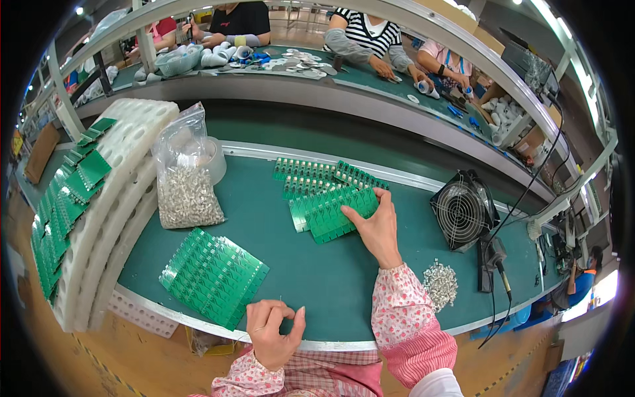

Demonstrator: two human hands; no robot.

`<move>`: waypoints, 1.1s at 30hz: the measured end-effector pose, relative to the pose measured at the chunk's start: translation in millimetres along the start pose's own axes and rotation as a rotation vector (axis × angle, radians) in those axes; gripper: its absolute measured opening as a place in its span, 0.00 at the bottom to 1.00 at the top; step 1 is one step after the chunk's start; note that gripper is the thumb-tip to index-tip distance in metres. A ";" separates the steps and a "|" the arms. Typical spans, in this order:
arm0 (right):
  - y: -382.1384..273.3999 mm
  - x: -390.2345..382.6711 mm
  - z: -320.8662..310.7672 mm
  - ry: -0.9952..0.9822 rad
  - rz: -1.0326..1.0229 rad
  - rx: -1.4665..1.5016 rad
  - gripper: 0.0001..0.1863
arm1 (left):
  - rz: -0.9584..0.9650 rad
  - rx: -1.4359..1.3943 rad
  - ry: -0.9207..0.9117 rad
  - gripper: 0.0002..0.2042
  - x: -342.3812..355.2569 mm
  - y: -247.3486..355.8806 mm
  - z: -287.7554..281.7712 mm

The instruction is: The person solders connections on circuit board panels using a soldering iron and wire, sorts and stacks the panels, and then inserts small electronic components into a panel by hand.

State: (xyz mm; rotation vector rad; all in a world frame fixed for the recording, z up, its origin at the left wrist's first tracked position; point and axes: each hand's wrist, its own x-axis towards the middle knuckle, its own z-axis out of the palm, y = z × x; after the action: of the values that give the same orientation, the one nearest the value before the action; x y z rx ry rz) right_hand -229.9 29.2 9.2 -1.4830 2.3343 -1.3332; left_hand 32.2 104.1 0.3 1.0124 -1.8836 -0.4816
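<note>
While the right hand (377, 228) is lying flat on a fanned stack of green circuit boards (334, 213), fingers spread and pressing rather than clasping, the left hand (272, 331) is curling near the worktop's (317, 278) front edge, its grip pinching what looks like a thin wire or pin, too fine to make out for sure. The boards under the right hand are lying in the middle of the green, matte worktop, thin rectangular panels overlapping like tiles, with more rows of them just behind. A second fan of circuit boards (213, 274) is sitting just beside the left hand, ribbed with repeating printed patterns. Both forearms are wearing pink floral sleeves.

A clear, crinkled plastic bag of small silvery metal parts (186, 192) is slumping at the worktop's left, touching a stack of white moulded trays (109, 212) with rounded pockets, where more green boards are standing on edge. To the right, a small black fan with a round wire grille (463, 210) is tilting, a soldering iron in its stand (493, 264) near it, and a loose heap of silvery parts (441, 283) is lying near the right sleeve. Other people are working across the far bench.
</note>
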 end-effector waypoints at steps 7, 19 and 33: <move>2.3 -6.1 11.6 0.013 -0.074 -0.233 0.36 | -0.376 -0.547 -0.027 0.26 54.5 -2.6 30.6; -0.4 -14.9 14.7 0.193 -0.125 0.034 0.26 | -0.678 -0.765 -0.095 0.28 104.2 -36.9 79.2; -25.5 -25.0 -11.8 0.249 -0.083 0.393 0.26 | -0.602 -1.126 -0.129 0.11 107.9 -17.7 58.8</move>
State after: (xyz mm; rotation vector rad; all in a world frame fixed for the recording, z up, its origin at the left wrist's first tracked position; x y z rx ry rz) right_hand -204.3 51.7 25.1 -1.3674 1.9850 -1.9606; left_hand -36.8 2.2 16.7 0.7112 -1.0286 -1.7335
